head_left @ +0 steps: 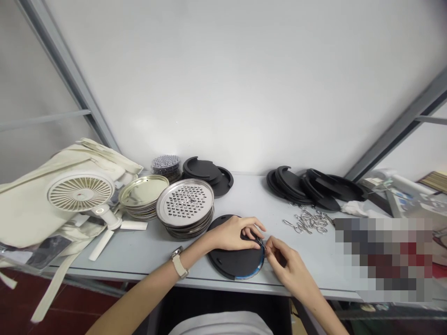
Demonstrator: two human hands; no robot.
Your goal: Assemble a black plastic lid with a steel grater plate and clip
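Observation:
A round black plate [240, 263] lies at the table's front, with a blue strip along part of its right rim. My left hand [237, 234] rests over the plate's upper right part, fingers curled and thumb bent down against it. At the right rim, a small silver wire clip [262, 243] shows between the two hands. My right hand [284, 263] pinches the clip from the right with thumb and fingertips. The fingertips partly hide the clip, so how it meets the rim cannot be told.
A stack of perforated metal grater discs [190, 202] stands left of the plate, beside gold-coloured discs [145, 190] and a white fan [82, 193]. Loose wire clips [310, 220] lie to the right. Black round pieces [200, 170] and more black pieces [293, 184] sit near the wall.

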